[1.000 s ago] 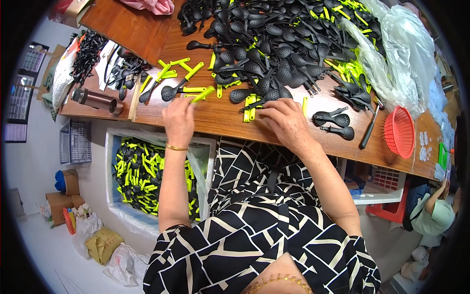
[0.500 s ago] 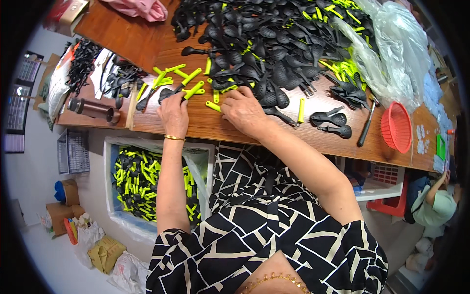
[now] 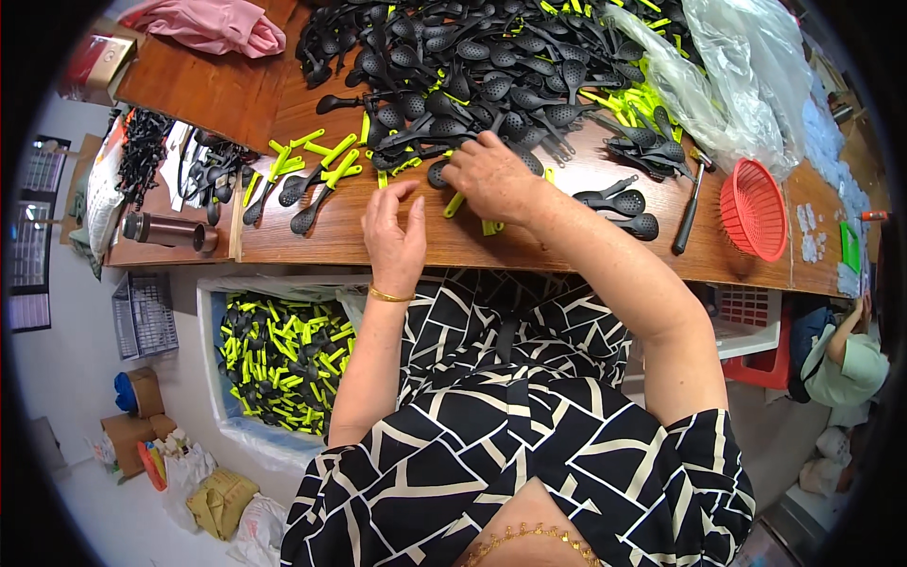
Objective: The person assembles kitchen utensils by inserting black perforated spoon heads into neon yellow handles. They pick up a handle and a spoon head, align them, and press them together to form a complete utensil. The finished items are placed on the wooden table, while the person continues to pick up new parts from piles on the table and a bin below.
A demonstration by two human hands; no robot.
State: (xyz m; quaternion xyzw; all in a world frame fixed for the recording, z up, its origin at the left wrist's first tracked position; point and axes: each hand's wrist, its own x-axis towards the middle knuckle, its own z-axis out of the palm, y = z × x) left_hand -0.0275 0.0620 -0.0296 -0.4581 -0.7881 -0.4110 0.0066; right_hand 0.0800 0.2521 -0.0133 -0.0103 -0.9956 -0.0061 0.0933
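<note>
My left hand (image 3: pixel 393 236) is just above the table's front part, thumb and fingers apart, holding nothing I can see. My right hand (image 3: pixel 491 180) is bent at the near edge of the heap, its fingertips closed on a black perforated spoon head (image 3: pixel 436 174). Under its palm lie a lime-green handle (image 3: pixel 454 204) and another green handle end (image 3: pixel 492 228), partly hidden. Left of my left hand, black spoons with lime-green handles lie side by side, among them a nearby spoon (image 3: pixel 304 217). A large heap of black spoon heads (image 3: pixel 472 90) fills the far middle.
To the right are a hammer (image 3: pixel 691 208), a red plastic basket (image 3: pixel 753 213) and clear plastic bags (image 3: pixel 746 85). A brown flask (image 3: pixel 170 231) lies at left. Below the table, a lined box (image 3: pixel 215 378) holds many green-handled spoons. At far right another person (image 3: pixel 841 364) sits.
My left hand has let go of a green-handled spoon, which lies with the others at left, and moved right toward my right hand. My right hand has shifted slightly, now at a spoon head.
</note>
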